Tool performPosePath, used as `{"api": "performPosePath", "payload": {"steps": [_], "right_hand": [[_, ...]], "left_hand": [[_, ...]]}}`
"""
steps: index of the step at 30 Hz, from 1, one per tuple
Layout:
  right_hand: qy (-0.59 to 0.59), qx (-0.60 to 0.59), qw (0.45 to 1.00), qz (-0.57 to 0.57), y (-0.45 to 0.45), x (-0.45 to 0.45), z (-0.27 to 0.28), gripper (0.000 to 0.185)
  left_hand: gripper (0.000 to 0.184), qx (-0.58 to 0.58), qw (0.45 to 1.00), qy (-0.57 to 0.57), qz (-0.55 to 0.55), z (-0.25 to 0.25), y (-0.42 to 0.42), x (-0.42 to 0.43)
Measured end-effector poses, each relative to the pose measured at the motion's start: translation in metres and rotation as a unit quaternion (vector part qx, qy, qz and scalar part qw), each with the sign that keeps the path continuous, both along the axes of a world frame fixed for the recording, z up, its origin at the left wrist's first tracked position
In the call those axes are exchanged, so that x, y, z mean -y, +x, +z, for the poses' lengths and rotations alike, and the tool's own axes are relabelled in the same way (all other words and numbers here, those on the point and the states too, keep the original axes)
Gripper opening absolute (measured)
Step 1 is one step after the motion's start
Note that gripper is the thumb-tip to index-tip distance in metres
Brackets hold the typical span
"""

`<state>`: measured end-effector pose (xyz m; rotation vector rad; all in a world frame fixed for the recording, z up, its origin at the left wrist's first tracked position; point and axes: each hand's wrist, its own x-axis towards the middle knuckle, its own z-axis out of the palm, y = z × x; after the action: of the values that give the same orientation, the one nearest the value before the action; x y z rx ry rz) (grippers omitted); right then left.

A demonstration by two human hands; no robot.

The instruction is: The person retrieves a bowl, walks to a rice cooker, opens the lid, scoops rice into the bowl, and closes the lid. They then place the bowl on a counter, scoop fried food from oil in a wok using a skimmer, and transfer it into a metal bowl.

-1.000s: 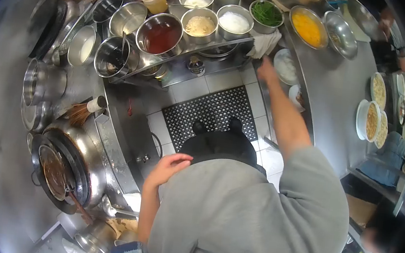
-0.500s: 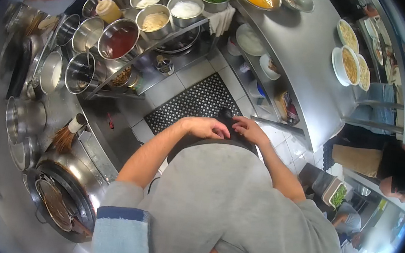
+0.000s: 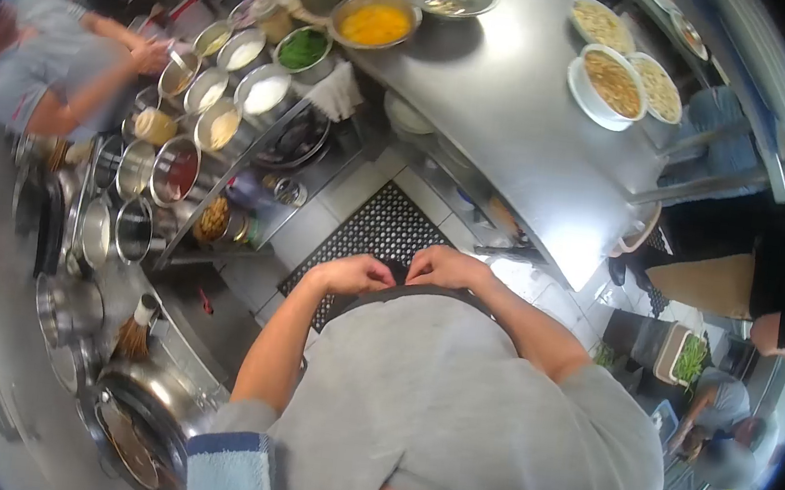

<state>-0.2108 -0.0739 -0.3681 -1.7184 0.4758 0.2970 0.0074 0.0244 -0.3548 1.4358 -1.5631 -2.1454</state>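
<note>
Both hands are at the front of my waist, close together over a dark cloth [image 3: 344, 307], perhaps an apron, below my grey shirt [image 3: 454, 388]. My left hand [image 3: 350, 274] is closed, its fingertips pinched at the cloth's upper edge. Beside it, my right hand [image 3: 448, 268] is also closed, with fingers bent down against the dark material. What either hand pinches is too small and dark to make out. A light blue towel [image 3: 230, 478] with a dark blue band lies by my left arm.
A steel table [image 3: 514, 114] bears bowls of noodles [image 3: 614, 82] and a bowl of yellow liquid [image 3: 376, 22]. Left are ingredient pots [image 3: 175, 170], a brush [image 3: 137, 332] and a wok [image 3: 137, 448]. A perforated mat [image 3: 380, 224] covers floor tiles. A co-worker [image 3: 74, 64] stands far left; others are at right.
My view has turned, so the table and pots sit further left. My right hand has come in closer to the left, and its fingers have closed at the waist.
</note>
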Motion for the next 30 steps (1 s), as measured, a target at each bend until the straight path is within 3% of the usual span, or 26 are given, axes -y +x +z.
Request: {"api": "performPosePath", "payload": {"steps": [5, 7, 10, 12, 13, 14, 15, 16, 17, 18, 19, 20, 21, 23, 24, 25, 26, 27, 30], "right_hand": [[-0.01, 0.009, 0.997, -0.07, -0.035, 0.015, -0.016, 0.024], [-0.038, 0.014, 0.994, -0.1, -0.063, 0.019, -0.041, 0.024], [-0.06, -0.046, 0.989, -0.128, -0.1, 0.023, -0.027, 0.024], [-0.019, -0.046, 0.984, -0.169, -0.122, 0.021, -0.015, 0.023], [0.015, -0.132, 0.969, -0.21, -0.127, 0.015, 0.003, 0.022], [0.027, -0.129, 0.965, -0.228, -0.145, 0.009, 0.001, 0.023], [0.008, -0.118, 0.955, -0.271, -0.176, -0.006, -0.036, 0.021], [-0.021, -0.181, 0.945, -0.272, -0.189, -0.019, -0.03, 0.022], [-0.182, -0.149, 0.959, -0.16, -0.246, -0.043, -0.119, 0.021], [-0.283, -0.213, 0.93, -0.099, -0.254, -0.067, -0.113, 0.019], [-0.194, -0.181, 0.952, -0.151, -0.266, -0.088, -0.107, 0.021], [-0.061, -0.171, 0.958, -0.223, -0.255, -0.101, -0.069, 0.025], [-0.09, -0.207, 0.947, -0.23, -0.251, -0.113, -0.06, 0.025], [-0.14, -0.278, 0.919, -0.242, -0.244, -0.136, -0.041, 0.026], [-0.21, -0.299, 0.909, -0.2, -0.228, -0.147, -0.02, 0.021], [-0.217, -0.308, 0.904, -0.201, -0.222, -0.149, -0.009, 0.021], [-0.209, -0.303, 0.904, -0.219, -0.213, -0.149, -0.003, 0.02], [-0.198, -0.296, 0.904, -0.235, -0.205, -0.15, 0.004, 0.02], [-0.19, -0.284, 0.901, -0.27, -0.186, -0.159, 0.019, 0.02]], "left_hand": [[0.018, 0.023, 0.998, 0.057, 0.025, 0.0, -0.013, 0.001], [0.019, -0.032, 0.995, 0.068, 0.067, 0.003, -0.015, -0.003], [0.022, -0.067, 0.99, 0.085, 0.087, -0.013, -0.009, -0.015], [0.024, -0.09, 0.985, 0.092, 0.118, -0.027, -0.004, -0.026], [0.025, -0.099, 0.982, 0.091, 0.135, -0.028, -0.001, -0.031], [0.024, -0.072, 0.989, 0.051, 0.115, -0.012, 0.002, -0.032], [0.022, -0.063, 0.99, 0.026, 0.125, -0.012, 0.007, -0.04], [0.022, -0.043, 0.988, 0.005, 0.145, -0.013, 0.013, -0.049], [0.022, 0.003, 0.992, -0.037, 0.121, -0.023, 0.022, -0.062], [0.019, 0.027, 0.993, -0.031, 0.109, -0.029, 0.031, -0.077], [0.018, 0.031, 0.995, -0.035, 0.093, -0.047, 0.04, -0.098], [0.018, 0.034, 0.992, 0.034, 0.12, -0.025, 0.04, -0.108], [0.023, 0.062, 0.993, 0.018, 0.098, -0.038, 0.049, -0.123], [0.029, 0.005, 0.99, 0.024, 0.139, -0.026, 0.056, -0.136], [0.031, -0.012, 0.991, -0.006, 0.13, -0.062, 0.074, -0.151], [0.037, -0.064, 0.986, 0.032, 0.153, -0.016, 0.066, -0.132], [0.042, -0.014, 0.996, 0.028, 0.08, -0.026, 0.075, -0.13], [0.043, -0.074, 0.995, 0.025, 0.058, -0.045, 0.083, -0.131], [0.044, -0.056, 0.984, 0.153, 0.07, -0.054, 0.093, -0.123]]}}
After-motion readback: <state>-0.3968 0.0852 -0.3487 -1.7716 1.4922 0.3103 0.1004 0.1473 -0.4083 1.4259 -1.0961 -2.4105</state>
